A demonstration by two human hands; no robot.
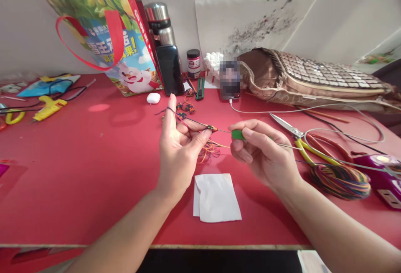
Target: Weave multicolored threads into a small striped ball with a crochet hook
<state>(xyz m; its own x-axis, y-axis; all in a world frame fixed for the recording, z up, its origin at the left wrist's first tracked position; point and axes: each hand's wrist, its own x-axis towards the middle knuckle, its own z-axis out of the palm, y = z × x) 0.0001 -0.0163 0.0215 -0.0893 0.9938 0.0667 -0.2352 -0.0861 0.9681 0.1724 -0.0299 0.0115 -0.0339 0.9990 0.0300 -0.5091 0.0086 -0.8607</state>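
Observation:
My left hand (pixel 180 151) pinches a small piece of dark and orange crochet work (pixel 212 128) between thumb and fingers. Its index finger points up with a dark cord (pixel 196 121) looped round it and stretched to the piece. In my right hand (pixel 266 149) is a thin metal crochet hook with a green grip (pixel 238 134), held between thumb and fingers. The hook's shaft reaches left to the work; its tip is too small to make out. Loose orange and pink threads (pixel 209 152) hang behind and below the left hand.
A folded white paper (pixel 217 197) lies in front of my hands. At right are scissors (pixel 291 128), a multicoloured cord bundle (pixel 340 181) and a purple power strip (pixel 380 177). Behind stand a phone (pixel 170 70), a bag (pixel 106 39) and a flask (pixel 161 24). A glue gun (pixel 48 106) lies left.

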